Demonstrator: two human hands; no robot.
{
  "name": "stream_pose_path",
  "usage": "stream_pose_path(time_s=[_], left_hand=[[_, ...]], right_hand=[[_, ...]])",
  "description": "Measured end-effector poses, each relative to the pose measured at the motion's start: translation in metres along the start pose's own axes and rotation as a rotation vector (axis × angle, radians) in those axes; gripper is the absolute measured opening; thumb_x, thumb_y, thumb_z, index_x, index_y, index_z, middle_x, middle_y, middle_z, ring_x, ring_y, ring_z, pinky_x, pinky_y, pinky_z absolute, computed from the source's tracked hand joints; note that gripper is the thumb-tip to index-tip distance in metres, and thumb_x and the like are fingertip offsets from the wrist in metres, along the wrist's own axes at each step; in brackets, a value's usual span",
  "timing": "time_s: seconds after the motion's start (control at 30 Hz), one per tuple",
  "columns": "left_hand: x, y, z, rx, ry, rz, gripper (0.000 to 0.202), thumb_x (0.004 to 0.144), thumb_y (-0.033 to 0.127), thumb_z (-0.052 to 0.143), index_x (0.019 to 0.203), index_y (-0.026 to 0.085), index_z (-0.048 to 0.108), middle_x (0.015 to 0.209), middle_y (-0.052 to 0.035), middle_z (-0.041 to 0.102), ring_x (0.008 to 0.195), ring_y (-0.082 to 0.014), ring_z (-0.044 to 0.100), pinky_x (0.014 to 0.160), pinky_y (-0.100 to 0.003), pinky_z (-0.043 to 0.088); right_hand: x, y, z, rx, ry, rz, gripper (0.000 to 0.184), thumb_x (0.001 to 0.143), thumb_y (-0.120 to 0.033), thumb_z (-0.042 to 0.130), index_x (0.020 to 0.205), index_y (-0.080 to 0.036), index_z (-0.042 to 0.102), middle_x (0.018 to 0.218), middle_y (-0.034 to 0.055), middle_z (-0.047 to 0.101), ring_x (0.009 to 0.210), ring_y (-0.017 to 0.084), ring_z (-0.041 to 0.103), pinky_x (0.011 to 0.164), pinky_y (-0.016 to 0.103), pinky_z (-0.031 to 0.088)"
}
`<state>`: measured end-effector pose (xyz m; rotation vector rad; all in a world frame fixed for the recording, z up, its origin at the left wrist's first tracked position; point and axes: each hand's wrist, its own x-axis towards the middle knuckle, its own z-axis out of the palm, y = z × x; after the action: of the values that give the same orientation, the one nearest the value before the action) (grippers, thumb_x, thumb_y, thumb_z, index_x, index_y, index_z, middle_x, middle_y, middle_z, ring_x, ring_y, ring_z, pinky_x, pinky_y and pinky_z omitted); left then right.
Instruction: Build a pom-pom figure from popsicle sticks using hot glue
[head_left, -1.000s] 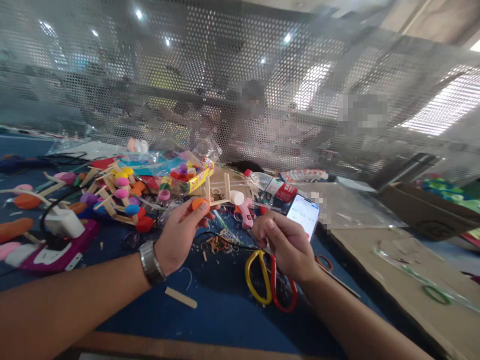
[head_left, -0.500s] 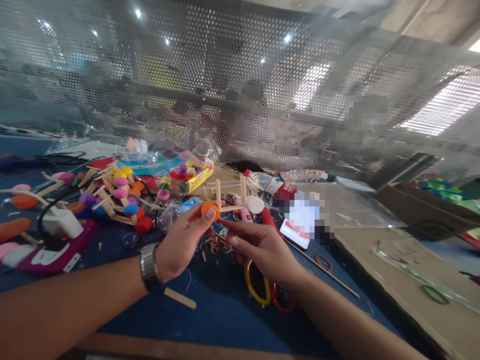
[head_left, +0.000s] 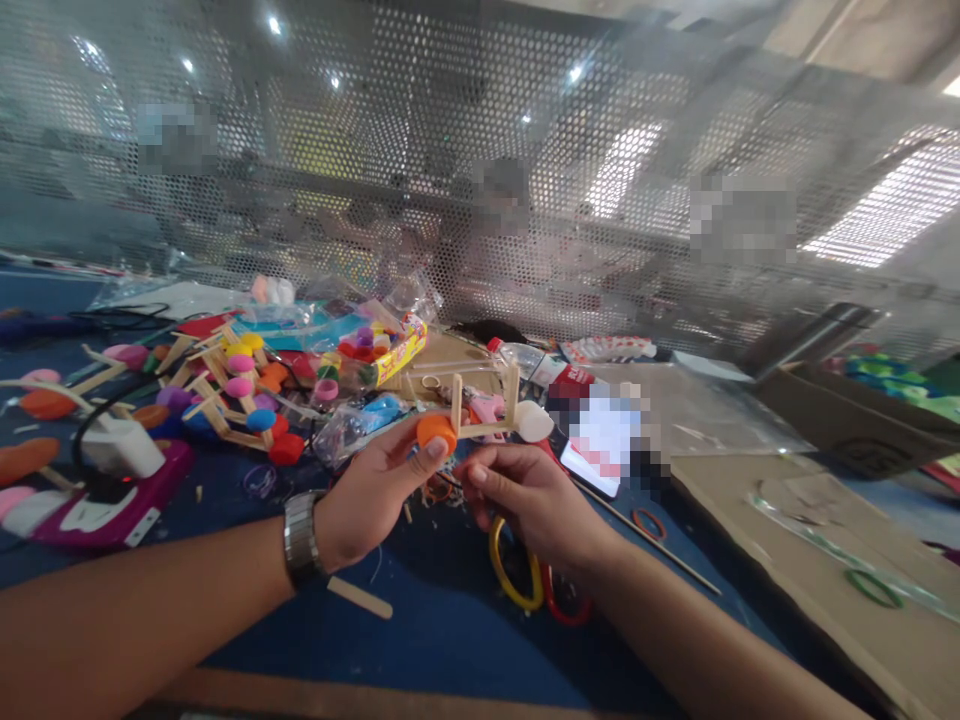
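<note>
In the head view my left hand (head_left: 364, 515), a metal watch on its wrist, is closed on an orange bottle cap (head_left: 436, 432). The cap belongs to a small craft-stick frame (head_left: 484, 430) with two upright sticks and a white bottle cap (head_left: 533, 422) at its other end. Just below the frame, my right hand (head_left: 529, 500) has thumb and forefinger pinched together. A thin dark piece shows by those fingertips, too small to name. Under the right hand lie scissors with yellow and red handles (head_left: 516, 580), partly hidden.
To the left are similar stick-and-cap pieces (head_left: 240, 405) and a purple power strip (head_left: 142, 500). A plastic bottle (head_left: 536, 368), a lit phone (head_left: 596, 440) and a thin rod (head_left: 652, 540) lie to the right. A loose craft stick (head_left: 360, 597) rests in front.
My left hand has carried the stick frame slightly right and down. My right fingertips have drawn in from stretched toward the orange cap to a pinch beneath the frame.
</note>
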<state>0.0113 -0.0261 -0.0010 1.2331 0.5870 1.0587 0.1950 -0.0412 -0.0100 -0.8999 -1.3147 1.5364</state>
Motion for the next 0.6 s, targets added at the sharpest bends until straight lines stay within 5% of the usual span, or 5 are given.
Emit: stream_pose_path(time_s=[0.43, 0.5, 0.6], left_hand=[[0.005, -0.002, -0.005, 0.034, 0.236, -0.006, 0.048, 0.074, 0.064, 0.078, 0.092, 0.021, 0.066, 0.084, 0.0020, 0.056, 0.070, -0.0120, 0.048, 0.067, -0.026, 0.044], [0.005, -0.001, -0.005, 0.032, 0.241, -0.011, 0.048, 0.074, 0.065, 0.078, 0.092, 0.022, 0.066, 0.083, 0.0020, 0.056, 0.070, -0.0123, 0.049, 0.066, -0.027, 0.044], [0.005, -0.001, -0.005, 0.046, 0.236, 0.000, 0.045, 0.076, 0.064, 0.076, 0.093, 0.022, 0.067, 0.082, 0.0018, 0.056, 0.070, -0.0127, 0.049, 0.068, -0.028, 0.045]], right_hand=[[-0.010, -0.007, -0.011, 0.108, -0.336, -0.190, 0.022, 0.086, -0.038, 0.076, 0.078, -0.018, 0.074, 0.069, 0.0002, 0.059, 0.057, 0.012, 0.055, 0.053, 0.027, 0.041], [-0.010, -0.006, -0.010, 0.087, -0.255, -0.233, 0.022, 0.086, -0.038, 0.076, 0.076, -0.019, 0.074, 0.067, 0.0001, 0.058, 0.054, 0.012, 0.053, 0.051, 0.027, 0.039], [-0.010, -0.008, -0.007, -0.011, 0.083, -0.448, 0.030, 0.088, -0.039, 0.072, 0.065, -0.020, 0.069, 0.058, 0.0000, 0.053, 0.054, 0.013, 0.048, 0.051, 0.028, 0.036]])
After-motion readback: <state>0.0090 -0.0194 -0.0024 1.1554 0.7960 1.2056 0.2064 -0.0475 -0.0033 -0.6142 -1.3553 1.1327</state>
